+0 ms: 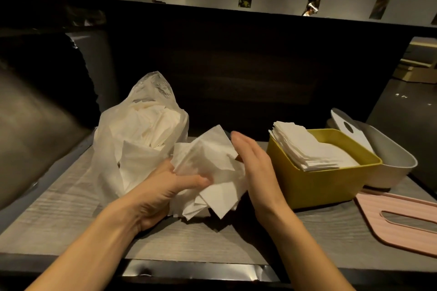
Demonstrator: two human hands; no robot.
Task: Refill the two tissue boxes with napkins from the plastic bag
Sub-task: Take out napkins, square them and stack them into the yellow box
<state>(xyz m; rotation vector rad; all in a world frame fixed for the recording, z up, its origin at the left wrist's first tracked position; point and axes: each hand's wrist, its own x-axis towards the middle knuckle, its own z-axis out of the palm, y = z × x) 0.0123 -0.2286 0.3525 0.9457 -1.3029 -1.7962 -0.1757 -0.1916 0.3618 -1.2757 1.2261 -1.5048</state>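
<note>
Yellow box point(316, 186) holding stacked napkins point(307, 149)

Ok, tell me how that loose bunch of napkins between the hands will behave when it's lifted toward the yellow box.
The napkin bunch is probably floppy and light: its sheets fan out and droop at odd angles. Only the left hand grips it; the right hand lies flat alongside, so outer sheets may slip free.

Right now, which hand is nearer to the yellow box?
The right hand. It is open beside the box's left wall, against the napkin bundle. The left hand grips that bundle farther left, near the plastic bag.
</note>
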